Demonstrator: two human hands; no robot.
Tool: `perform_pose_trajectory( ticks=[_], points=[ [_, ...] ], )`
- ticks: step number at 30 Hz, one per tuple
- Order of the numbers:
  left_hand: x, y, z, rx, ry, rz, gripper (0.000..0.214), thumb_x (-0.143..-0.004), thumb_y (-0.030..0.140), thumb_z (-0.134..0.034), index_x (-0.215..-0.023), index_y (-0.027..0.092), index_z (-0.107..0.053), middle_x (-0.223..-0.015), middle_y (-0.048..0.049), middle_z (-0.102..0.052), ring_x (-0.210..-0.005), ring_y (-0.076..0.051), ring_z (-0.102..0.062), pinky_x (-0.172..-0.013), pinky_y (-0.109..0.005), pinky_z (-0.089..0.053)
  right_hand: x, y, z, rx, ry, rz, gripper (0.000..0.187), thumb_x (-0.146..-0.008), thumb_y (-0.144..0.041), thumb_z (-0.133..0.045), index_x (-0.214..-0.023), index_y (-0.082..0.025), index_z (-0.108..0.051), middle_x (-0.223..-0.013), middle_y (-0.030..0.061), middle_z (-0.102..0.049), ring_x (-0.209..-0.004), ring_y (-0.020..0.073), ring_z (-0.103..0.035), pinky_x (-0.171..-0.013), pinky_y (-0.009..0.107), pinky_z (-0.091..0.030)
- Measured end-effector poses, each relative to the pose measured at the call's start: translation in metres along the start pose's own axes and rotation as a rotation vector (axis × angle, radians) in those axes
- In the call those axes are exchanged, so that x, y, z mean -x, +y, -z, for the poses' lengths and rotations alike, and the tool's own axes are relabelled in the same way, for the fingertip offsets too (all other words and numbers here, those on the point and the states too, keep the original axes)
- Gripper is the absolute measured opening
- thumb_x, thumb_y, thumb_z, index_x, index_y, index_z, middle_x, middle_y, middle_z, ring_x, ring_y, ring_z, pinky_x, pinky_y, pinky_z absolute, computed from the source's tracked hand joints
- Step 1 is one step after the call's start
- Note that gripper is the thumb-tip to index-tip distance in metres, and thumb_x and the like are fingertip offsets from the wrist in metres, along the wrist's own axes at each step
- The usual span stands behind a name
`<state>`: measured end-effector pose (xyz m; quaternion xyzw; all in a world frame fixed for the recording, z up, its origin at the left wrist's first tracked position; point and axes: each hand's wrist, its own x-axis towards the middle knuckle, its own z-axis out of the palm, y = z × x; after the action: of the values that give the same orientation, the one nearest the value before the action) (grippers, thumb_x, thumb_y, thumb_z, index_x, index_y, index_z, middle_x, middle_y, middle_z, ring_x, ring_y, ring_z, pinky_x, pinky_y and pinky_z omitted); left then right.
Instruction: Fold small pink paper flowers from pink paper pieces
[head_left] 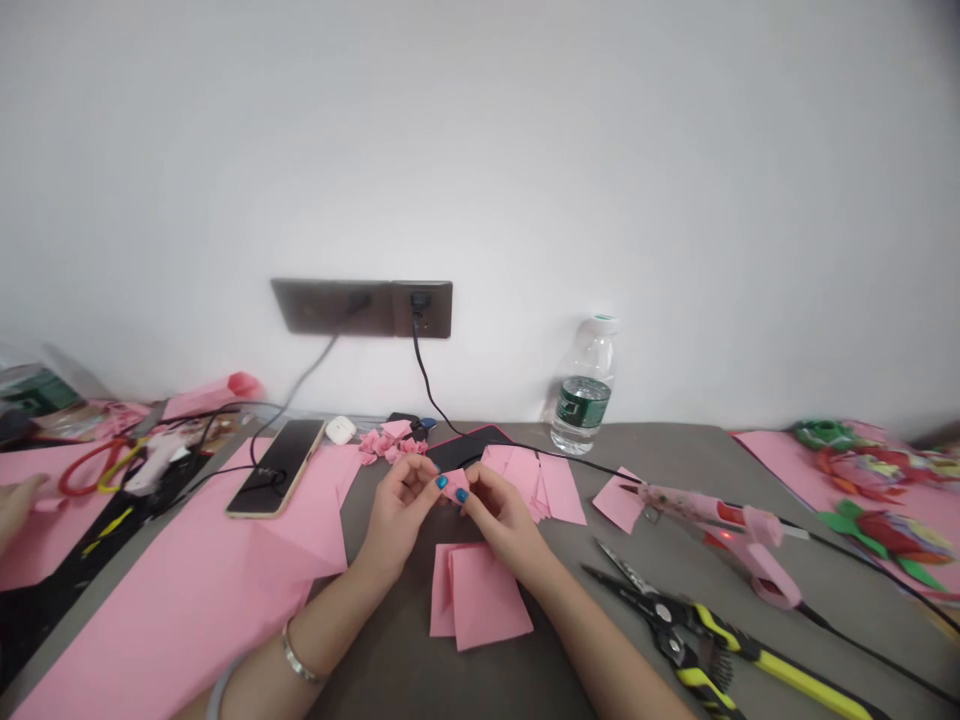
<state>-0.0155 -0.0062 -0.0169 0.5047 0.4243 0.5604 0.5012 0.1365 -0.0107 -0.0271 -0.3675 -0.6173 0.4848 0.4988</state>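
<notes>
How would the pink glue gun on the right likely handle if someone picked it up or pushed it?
The pink hot glue gun looks like stiff, fairly light plastic. Lying on its side, its handle would probably stop it rolling. Its black power cord would likely drag or tug when moved, and the red glow on its body suggests it may be on, so the nozzle could be hot.

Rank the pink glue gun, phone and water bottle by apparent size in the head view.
Largest: pink glue gun. Then phone and water bottle, too alike to rank; nearness to the camera adds doubt.
</notes>
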Motion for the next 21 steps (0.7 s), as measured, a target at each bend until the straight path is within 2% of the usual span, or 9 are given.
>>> perform_pose_trajectory(
  ticks=[5,11,21],
  points=[
    [0.001,0.0006,-0.0006,-0.018,-0.028,0.007,0.021,-0.077,0.032,-0.072,-0.088,0.019,-0.06,-0.068,0.0036,-0.058,-0.062,-0.012,-0.056,-0.061,-0.022,-0.045,-0.0009,0.0002,-0.0004,-0.008,0.016,-0.015,0.031,-0.091,-0.048,-0.055,-0.078,-0.021,-0.051,-0.071,-0.0011,-0.05,-0.064,0.0146,-0.047,-0.06,0.027,-0.038],
    [0.0007,0.0016,-0.0021,0.03,-0.069,0.042,0.023,-0.075,0.035,-0.074,-0.085,0.02,-0.059,-0.065,0.0045,-0.056,-0.06,-0.012,-0.057,-0.063,-0.025,-0.048,-0.0013,-0.0009,0.0,-0.03,0.013,0.003,0.03,-0.092,-0.048,-0.055,-0.082,-0.021,-0.056,-0.075,0.0009,-0.057,-0.065,0.0152,-0.051,-0.062,0.028,-0.042],
    [0.0001,-0.0028,-0.0019,0.077,-0.07,0.075,0.023,-0.074,0.034,-0.075,-0.083,0.019,-0.06,-0.069,0.0036,-0.058,-0.063,-0.012,-0.058,-0.063,-0.025,-0.049,-0.0019,-0.004,-0.0009,-0.038,0.021,-0.016,0.034,-0.089,-0.052,-0.058,-0.08,-0.02,-0.056,-0.071,-0.0002,-0.055,-0.063,0.0144,-0.05,-0.06,0.027,-0.042]
  ],
)
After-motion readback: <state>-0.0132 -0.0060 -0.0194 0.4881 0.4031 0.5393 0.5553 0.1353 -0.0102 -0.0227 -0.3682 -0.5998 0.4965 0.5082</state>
